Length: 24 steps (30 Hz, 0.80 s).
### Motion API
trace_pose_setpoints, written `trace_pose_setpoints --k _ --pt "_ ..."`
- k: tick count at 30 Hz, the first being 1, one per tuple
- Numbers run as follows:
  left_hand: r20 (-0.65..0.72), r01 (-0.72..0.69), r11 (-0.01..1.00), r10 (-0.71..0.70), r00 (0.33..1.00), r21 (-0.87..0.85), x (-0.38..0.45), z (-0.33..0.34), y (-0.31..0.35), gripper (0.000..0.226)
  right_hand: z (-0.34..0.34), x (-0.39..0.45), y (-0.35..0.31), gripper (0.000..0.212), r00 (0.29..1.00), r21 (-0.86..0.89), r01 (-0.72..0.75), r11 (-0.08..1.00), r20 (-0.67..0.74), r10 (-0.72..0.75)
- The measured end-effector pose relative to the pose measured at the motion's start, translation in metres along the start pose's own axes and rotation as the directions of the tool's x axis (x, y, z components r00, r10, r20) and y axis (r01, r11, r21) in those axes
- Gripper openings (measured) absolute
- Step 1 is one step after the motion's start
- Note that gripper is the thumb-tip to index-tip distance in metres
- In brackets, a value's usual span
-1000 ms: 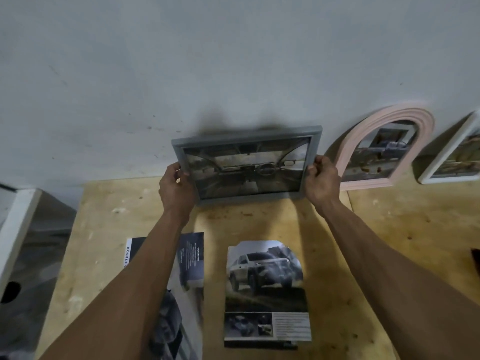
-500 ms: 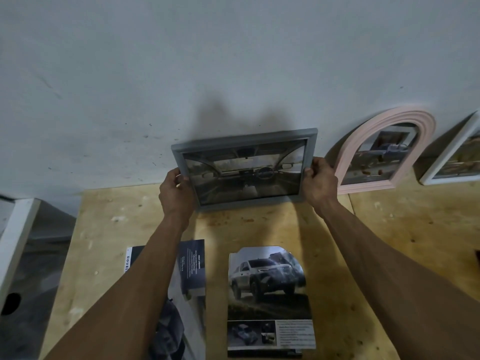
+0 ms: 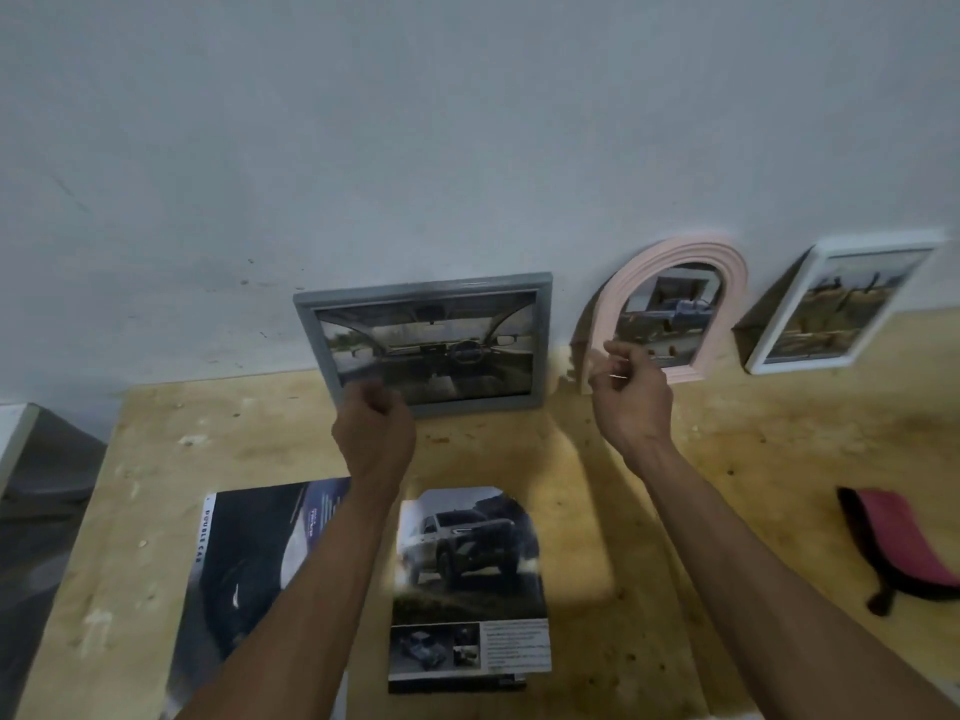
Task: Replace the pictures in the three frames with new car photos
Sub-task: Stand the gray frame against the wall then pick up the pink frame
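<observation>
Grey rectangular picture frame (image 3: pixel 426 343) leaning against the wall. Left hand (image 3: pixel 374 426) loosely curled, empty, just before its lower left corner; right hand (image 3: pixel 631 394) loosely curled, empty, right of it

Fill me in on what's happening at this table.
A person is working on three picture frames leaning against the wall at the back of a wooden table. The grey frame stands on its own with a car interior photo in it; the left hand and right hand hover just in front, holding nothing. The pink arched frame and white frame stand to the right. Car brochure pages lie nearer.
</observation>
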State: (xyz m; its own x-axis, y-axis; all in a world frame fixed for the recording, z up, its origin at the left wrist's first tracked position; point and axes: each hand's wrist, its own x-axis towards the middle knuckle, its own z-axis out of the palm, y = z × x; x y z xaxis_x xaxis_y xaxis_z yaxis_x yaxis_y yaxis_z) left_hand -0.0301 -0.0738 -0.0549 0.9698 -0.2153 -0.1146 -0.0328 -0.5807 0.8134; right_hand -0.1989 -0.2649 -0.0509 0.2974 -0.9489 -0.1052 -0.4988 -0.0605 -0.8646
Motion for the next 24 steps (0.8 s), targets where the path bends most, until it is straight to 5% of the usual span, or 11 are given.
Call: trace_pose_setpoints --k 8,17,24 --pt "0.367 -0.097 0.995 0.100 0.925 -0.027 -0.079 0.110 0.080 0.018 -0.108 0.066 0.051 0.023 0.991 -0.113 -0.017 0.993 -0.137 0.002" --pt "0.367 0.041 0.999 -0.042 0.929 0.013 -0.075 0.208 0.130 0.056 -0.132 0.153 0.083 0.062 0.962 -0.131 0.076 0.989 0.272 -0.038" --pt "0.307 0.095 0.994 -0.075 0.949 -0.052 -0.066 0.231 0.128 0.025 -0.120 0.179 0.095 0.039 0.943 -0.152 0.156 0.976 0.317 -0.102"
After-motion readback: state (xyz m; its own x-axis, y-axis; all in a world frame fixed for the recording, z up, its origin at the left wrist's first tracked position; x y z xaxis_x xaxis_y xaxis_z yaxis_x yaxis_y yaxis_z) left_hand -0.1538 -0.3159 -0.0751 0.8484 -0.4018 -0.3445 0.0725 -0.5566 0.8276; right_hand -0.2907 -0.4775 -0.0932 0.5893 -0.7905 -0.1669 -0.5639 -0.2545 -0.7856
